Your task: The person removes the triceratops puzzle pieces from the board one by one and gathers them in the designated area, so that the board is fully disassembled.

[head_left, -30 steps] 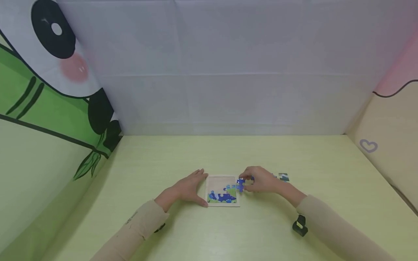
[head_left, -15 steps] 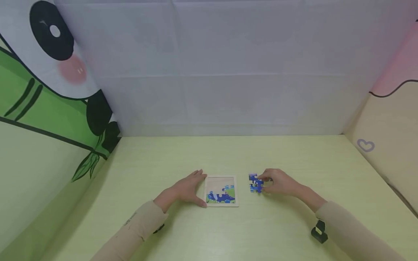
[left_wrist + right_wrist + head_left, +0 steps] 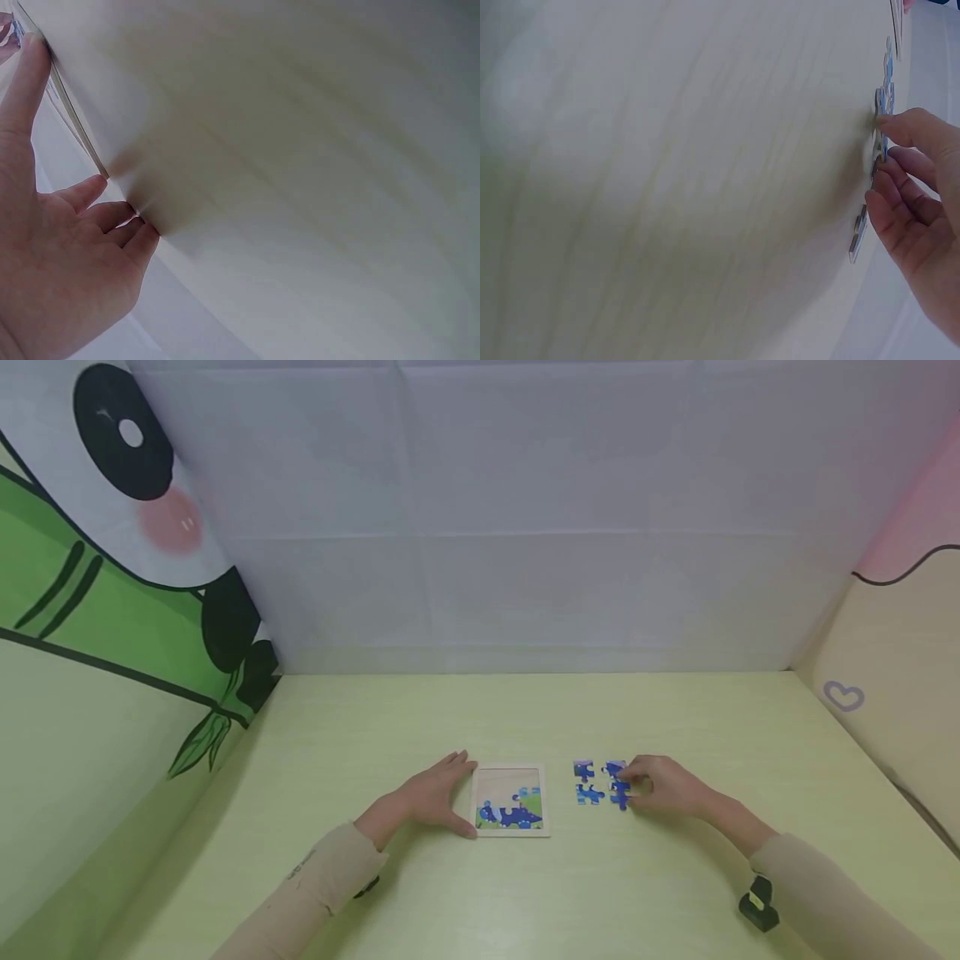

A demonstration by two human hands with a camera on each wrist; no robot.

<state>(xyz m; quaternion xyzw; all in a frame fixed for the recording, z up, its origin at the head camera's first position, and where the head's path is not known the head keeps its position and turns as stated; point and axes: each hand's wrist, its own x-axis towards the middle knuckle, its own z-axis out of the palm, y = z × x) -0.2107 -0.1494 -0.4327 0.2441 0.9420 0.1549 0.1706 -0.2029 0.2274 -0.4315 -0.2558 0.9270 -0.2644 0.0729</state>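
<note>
A small wooden puzzle tray (image 3: 510, 774) lies on the pale green table, with blue and green pieces filling its lower part. My left hand (image 3: 452, 793) rests flat against the tray's left edge, fingers straight, thumb at the near corner; in the left wrist view the left hand (image 3: 60, 247) touches the tray edge (image 3: 75, 124). Several loose blue puzzle pieces (image 3: 597, 782) lie spread out right of the tray. My right hand (image 3: 636, 787) touches the rightmost ones with its fingertips. The right wrist view shows the fingers (image 3: 904, 127) on the blue pieces (image 3: 885, 90).
A greyish piece (image 3: 858, 234) lies under my right palm. Printed fabric walls enclose the table (image 3: 525, 718) at the back and both sides. Black wrist cameras (image 3: 757, 902) sit on both sleeves.
My right hand carried a cluster of blue pieces from the tray's right edge to the table on the right, and they now lie apart. The left hand stayed put.
</note>
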